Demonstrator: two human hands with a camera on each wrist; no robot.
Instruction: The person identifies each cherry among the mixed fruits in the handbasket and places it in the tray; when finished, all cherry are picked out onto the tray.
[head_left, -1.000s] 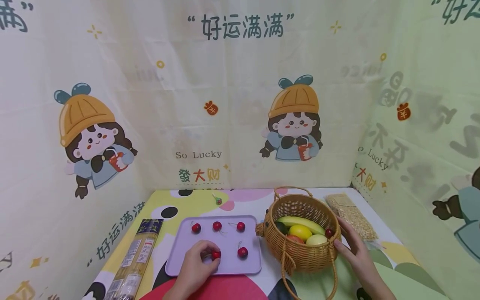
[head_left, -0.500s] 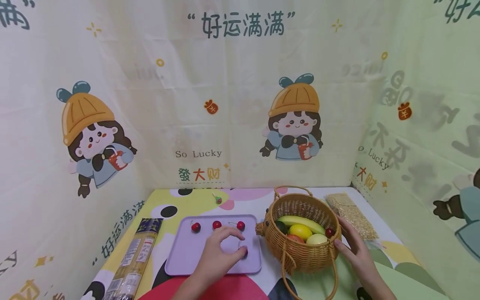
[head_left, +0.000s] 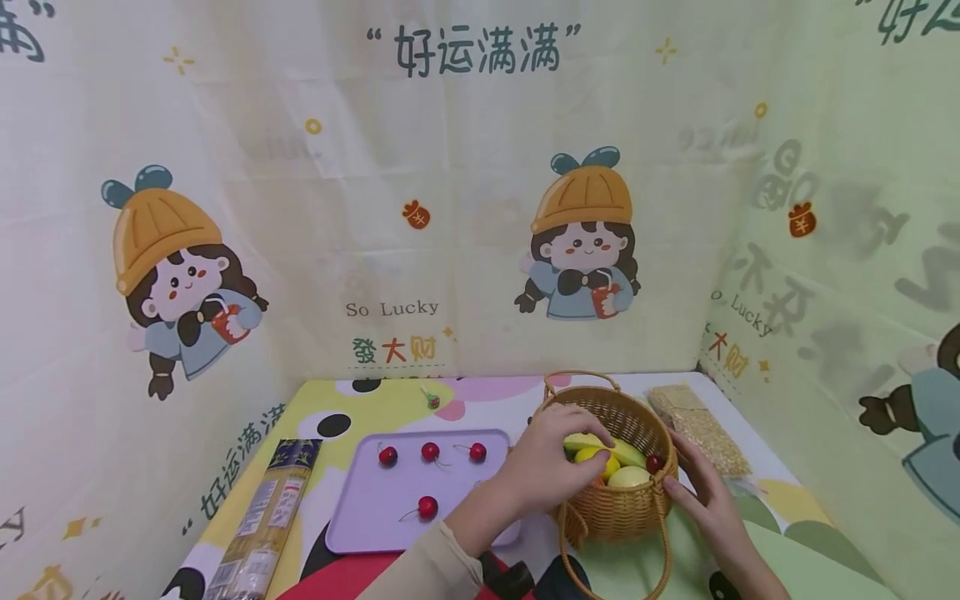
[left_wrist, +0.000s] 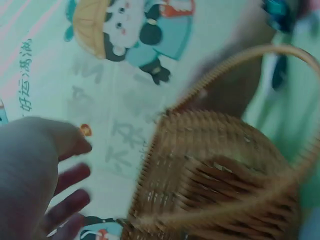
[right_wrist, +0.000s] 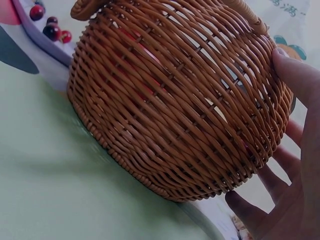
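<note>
My left hand (head_left: 558,454) hovers over the mouth of the wicker basket (head_left: 618,510), thumb and fingers apart. In the left wrist view the left hand (left_wrist: 37,172) has nothing visible between its fingers. My right hand (head_left: 712,492) holds the basket's right side, thumb at the front and fingers reaching round behind. Inside the basket lie a banana (head_left: 628,454), a lemon (head_left: 604,461), a pale round fruit (head_left: 630,477) and a cherry (head_left: 654,463). Several cherries, one of them this cherry (head_left: 427,507), lie on the lilac tray (head_left: 352,525); my left forearm covers its right front part.
A long pack of noodles (head_left: 272,517) lies left of the tray. Behind the basket on the right is a bag of grains (head_left: 697,425). A small green and red item (head_left: 431,400) lies at the back. Printed cloth walls (head_left: 480,208) enclose the table.
My left hand has moved right from the tray to above the basket, leaving the front cherry it was at uncovered. The right hand stays on the basket.
</note>
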